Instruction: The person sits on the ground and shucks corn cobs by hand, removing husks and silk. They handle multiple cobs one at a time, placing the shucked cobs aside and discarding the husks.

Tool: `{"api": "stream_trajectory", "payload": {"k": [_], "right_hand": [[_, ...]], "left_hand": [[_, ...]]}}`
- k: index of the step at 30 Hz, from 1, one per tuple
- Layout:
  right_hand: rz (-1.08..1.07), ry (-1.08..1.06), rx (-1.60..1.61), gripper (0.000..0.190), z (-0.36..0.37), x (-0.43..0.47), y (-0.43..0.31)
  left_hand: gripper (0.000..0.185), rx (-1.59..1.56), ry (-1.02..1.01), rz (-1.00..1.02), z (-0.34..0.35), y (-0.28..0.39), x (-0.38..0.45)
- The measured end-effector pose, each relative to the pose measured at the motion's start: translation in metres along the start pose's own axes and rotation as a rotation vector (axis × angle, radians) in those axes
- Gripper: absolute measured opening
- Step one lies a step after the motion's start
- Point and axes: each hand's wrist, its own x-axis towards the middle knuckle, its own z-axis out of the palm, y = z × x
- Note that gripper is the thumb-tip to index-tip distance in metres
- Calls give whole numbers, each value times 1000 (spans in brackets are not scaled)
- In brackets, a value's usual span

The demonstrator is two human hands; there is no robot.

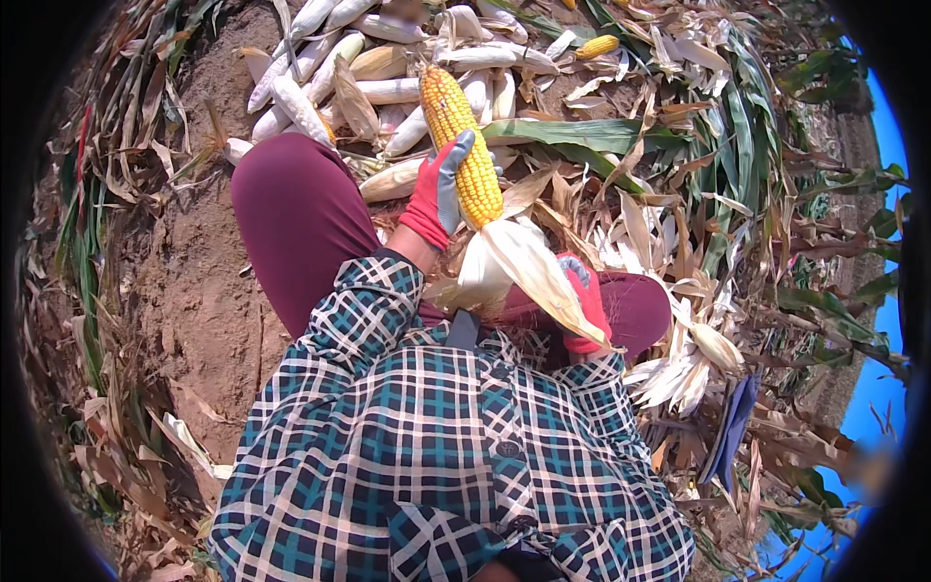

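Note:
A yellow ear of corn stands out in front of me, its kernels bare and its pale husk peeled back from the lower end. Around the middle of the cob closes my left hand, in a red and grey work glove. Lower down, by my right knee, is my right hand in a matching glove; the hanging husk partly covers it, and whether its fingers grip a husk leaf cannot be told.
Beyond my knees lies a heap of pale-husked corn ears, with a small bare cob to its right. Loose husks lie by my right knee, near a dark blue cloth-like item. Brown soil shows at left; stalks surround me.

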Motion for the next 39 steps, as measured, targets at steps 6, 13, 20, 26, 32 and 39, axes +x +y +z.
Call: {"api": "stream_trajectory", "payload": {"k": [6,13,20,26,32,39], "right_hand": [[-107,473,270,36,-73,13,-71],[-292,152,19,71,18,59,-121],[-262,108,-411,103,95,86,-57],[-242,76,-425,94,98,72,-49],[-302,215,-687,98,113,68,-16],[-359,225,-853,101,119,61,-14]], "left_hand": [[57,478,20,387,21,1,1],[69,533,-81,482,18,10,-8],[68,363,-23,283,19,8,-27],[85,483,1,273,17,8,-24],[102,695,154,524,20,11,-20],[50,614,281,554,15,21,-13]]}}
